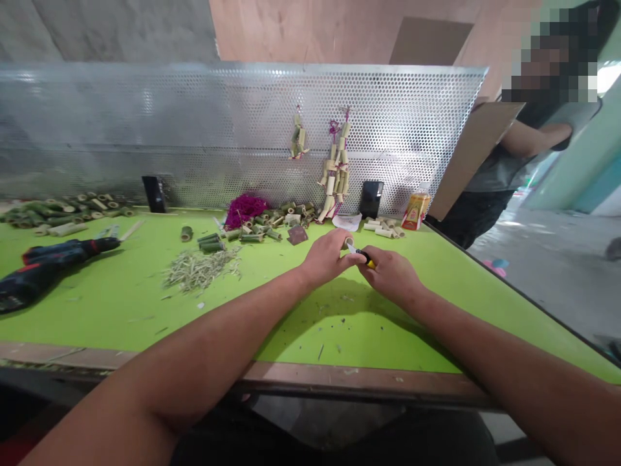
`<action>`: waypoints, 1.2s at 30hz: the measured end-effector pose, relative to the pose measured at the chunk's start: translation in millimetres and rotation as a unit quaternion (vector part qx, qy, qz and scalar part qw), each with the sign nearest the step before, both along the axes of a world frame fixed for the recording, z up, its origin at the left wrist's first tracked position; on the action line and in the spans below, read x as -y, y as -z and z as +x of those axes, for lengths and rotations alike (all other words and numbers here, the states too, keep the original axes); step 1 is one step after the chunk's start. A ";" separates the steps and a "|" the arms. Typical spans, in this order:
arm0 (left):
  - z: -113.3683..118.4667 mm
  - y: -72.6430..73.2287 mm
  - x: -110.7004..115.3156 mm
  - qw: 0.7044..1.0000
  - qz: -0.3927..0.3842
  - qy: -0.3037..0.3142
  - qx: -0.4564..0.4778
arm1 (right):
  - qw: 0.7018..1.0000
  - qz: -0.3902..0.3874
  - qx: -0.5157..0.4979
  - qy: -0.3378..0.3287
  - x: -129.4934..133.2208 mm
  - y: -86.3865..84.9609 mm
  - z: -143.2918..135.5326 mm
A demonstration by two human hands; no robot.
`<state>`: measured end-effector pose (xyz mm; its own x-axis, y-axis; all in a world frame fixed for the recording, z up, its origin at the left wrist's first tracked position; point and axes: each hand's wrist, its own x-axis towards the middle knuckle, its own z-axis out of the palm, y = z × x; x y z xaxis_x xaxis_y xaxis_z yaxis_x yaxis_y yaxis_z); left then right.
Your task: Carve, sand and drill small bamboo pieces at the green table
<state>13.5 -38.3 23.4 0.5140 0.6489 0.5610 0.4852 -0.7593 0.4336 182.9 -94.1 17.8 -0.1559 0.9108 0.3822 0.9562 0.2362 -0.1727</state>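
Bamboo piece [349,243] pinched in your left hand [330,257], above green surface [407,336]; your right hand [391,275] grips yellow-black knife [363,257], blade at the piece's near edge

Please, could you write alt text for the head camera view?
Left hand holds a short bamboo piece against a knife in the right hand, above a green table bearing bamboo pieces and a drill.
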 end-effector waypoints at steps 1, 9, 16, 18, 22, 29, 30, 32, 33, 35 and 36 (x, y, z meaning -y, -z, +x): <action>0.5 -0.4 0.4 1.000 -0.004 -0.005 -0.001 | 1.000 0.002 -0.002 0.006 -0.4 0.0 0.0; -1.8 -4.4 -0.5 0.995 -0.074 -0.043 0.059 | 0.998 0.002 -0.038 0.046 -6.5 2.0 4.1; -5.5 -3.0 1.9 0.971 -0.186 0.053 0.143 | 0.994 0.004 -0.098 0.042 -9.4 2.8 5.9; -5.6 -1.1 0.7 0.947 -0.245 0.115 0.173 | 0.993 0.011 -0.107 0.045 -11.1 2.7 6.8; -3.9 4.5 -5.2 0.899 -0.313 0.192 0.240 | 0.991 0.027 -0.124 0.044 -14.3 3.0 9.1; -4.7 3.9 -1.9 0.860 -0.364 0.237 0.267 | 0.986 0.035 -0.158 0.036 -14.7 2.7 11.7; -4.9 3.3 -1.1 0.853 -0.374 0.244 0.270 | 0.985 0.035 -0.163 0.036 -14.6 2.6 12.1; -5.0 2.8 -1.2 0.833 -0.397 0.257 0.287 | 0.984 0.035 -0.174 0.034 -14.6 2.4 12.8; -4.9 2.7 -2.2 0.822 -0.408 0.261 0.299 | 0.983 0.035 -0.180 0.033 -14.6 2.4 13.2; -4.5 2.7 -5.4 0.800 -0.432 0.264 0.322 | 0.981 0.036 -0.190 0.031 -14.8 2.5 13.7; -4.4 2.8 -7.2 0.792 -0.441 0.261 0.331 | 0.980 0.038 -0.192 0.031 -14.9 2.5 13.9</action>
<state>9.1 -31.1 20.6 0.6238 0.7345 0.2671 -0.3511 -0.0420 0.9354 196.8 -79.1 15.3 0.0675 0.8808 0.4687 0.8367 0.2059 -0.5074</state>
